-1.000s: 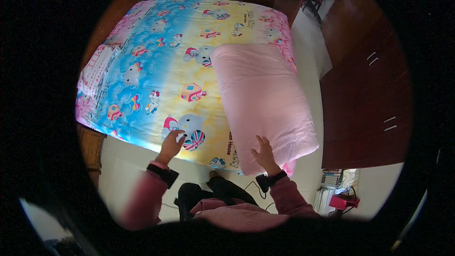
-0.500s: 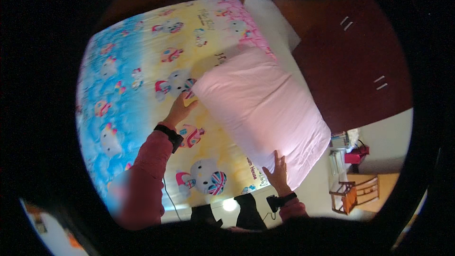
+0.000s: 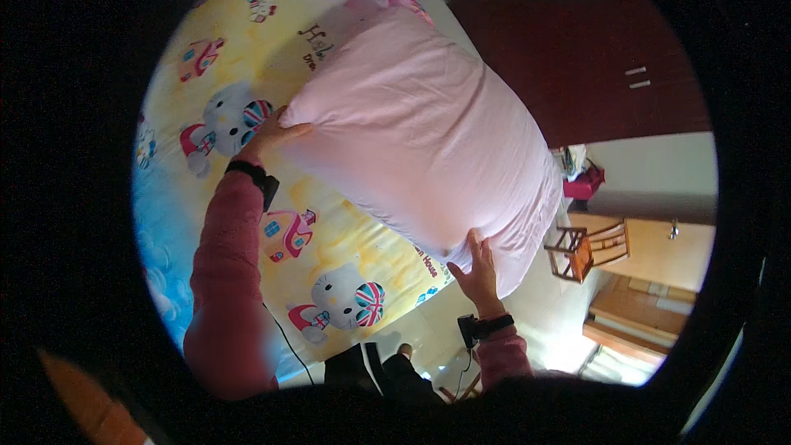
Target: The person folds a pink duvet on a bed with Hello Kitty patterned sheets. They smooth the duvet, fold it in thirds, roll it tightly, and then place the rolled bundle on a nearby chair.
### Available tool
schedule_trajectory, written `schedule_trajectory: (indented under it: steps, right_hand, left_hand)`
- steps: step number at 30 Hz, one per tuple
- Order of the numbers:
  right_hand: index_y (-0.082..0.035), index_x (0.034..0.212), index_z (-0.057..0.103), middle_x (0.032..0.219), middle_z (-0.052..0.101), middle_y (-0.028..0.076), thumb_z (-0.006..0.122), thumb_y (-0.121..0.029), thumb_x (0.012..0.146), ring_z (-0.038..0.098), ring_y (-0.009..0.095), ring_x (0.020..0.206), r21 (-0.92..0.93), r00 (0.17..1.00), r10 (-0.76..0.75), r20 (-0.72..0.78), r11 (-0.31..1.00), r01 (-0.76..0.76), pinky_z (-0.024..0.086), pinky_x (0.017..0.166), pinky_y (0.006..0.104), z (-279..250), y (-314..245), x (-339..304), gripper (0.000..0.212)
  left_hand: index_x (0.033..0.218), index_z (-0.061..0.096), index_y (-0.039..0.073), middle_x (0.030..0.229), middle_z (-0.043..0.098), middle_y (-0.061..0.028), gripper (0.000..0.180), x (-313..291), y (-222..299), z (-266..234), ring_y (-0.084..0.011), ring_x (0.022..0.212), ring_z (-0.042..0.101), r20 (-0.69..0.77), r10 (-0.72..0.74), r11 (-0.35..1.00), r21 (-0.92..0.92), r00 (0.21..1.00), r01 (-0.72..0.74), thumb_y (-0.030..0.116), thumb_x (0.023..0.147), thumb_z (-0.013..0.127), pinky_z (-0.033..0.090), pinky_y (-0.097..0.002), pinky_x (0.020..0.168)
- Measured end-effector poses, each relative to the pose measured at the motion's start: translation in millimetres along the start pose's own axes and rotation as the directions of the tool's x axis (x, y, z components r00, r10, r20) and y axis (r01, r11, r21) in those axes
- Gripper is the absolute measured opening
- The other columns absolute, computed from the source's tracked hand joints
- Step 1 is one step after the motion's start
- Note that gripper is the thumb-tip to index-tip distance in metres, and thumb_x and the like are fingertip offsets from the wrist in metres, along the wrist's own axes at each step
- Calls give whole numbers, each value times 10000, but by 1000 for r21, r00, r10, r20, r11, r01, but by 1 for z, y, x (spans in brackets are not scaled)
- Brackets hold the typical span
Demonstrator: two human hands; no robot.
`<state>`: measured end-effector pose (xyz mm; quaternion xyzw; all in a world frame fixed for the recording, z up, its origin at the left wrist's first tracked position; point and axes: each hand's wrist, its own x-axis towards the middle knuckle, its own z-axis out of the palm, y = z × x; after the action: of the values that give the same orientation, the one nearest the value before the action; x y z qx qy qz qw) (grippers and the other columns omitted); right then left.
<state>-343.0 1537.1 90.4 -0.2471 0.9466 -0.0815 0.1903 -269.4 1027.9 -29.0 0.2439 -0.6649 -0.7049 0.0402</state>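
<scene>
A plump pink pillow (image 3: 420, 124) lies slantwise on a bed sheet (image 3: 329, 231) printed with cartoon cats and houses on yellow and blue. At the pillow's left corner is my left hand (image 3: 276, 138), its thumb along the near edge and its fingers around the corner tip. My right hand (image 3: 479, 278) rests against the pillow's near right end with thumb and fingers spread apart. Black bands with small devices circle both wrists. Pink sleeves cover my forearms.
Dark red cabinet doors (image 3: 568, 66) stand beyond the bed on the right. A wooden chair (image 3: 581, 254) and a red bag (image 3: 583, 185) are farther right. A thin black cable (image 3: 288, 334) hangs by my left forearm.
My view has shifted, so the pillow looks larger and farther left. My left hand has closed in on the pillow's left corner. The right hand stays at the near right end.
</scene>
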Motion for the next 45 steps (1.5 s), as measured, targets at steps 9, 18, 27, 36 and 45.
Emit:
schedule_trajectory:
  steps: [9,18,27,36,45]
  right_hand:
    - [-104,1465,336,1384,404,285,761,-336,759,379,490,1268,48,998,-51,-46,997,53,334,1055,520,14,8,18,856]
    - [-141,1498,275,1413,404,242,705,-357,819,352,443,1318,5,1000,-4,2,1000,4,305,1085,518,18,47,10,832]
    - [-175,1518,224,1414,424,217,715,-182,824,462,371,1254,374,939,263,-221,912,-167,406,1038,440,31,87,-90,850]
    - [-249,1530,-70,1447,372,133,483,-414,990,523,314,1162,958,968,186,169,201,-205,485,919,457,56,101,-235,790]
    - [-162,1533,102,1378,446,149,457,-594,943,547,327,1145,887,891,0,454,86,-453,484,915,474,120,121,-358,813]
  left_hand:
    - [1288,537,13,1197,643,-109,673,40,-36,5,-213,1075,606,-60,31,964,266,998,-14,346,763,794,469,-337,914]
    - [1212,608,56,1121,675,-152,576,-26,1,36,-265,1033,639,-84,160,911,396,984,-115,434,793,723,485,-358,867]
    - [1208,608,29,997,694,-101,521,-250,66,115,-201,891,645,-182,73,956,291,981,-17,368,828,715,499,-339,813]
    - [1113,638,0,938,710,-130,433,-505,10,292,-239,834,670,-284,-36,998,46,958,51,342,856,701,510,-351,749]
    - [1108,636,-36,1067,679,-140,368,-562,-94,403,-209,987,623,-106,-69,991,106,992,80,261,890,655,467,-329,874]
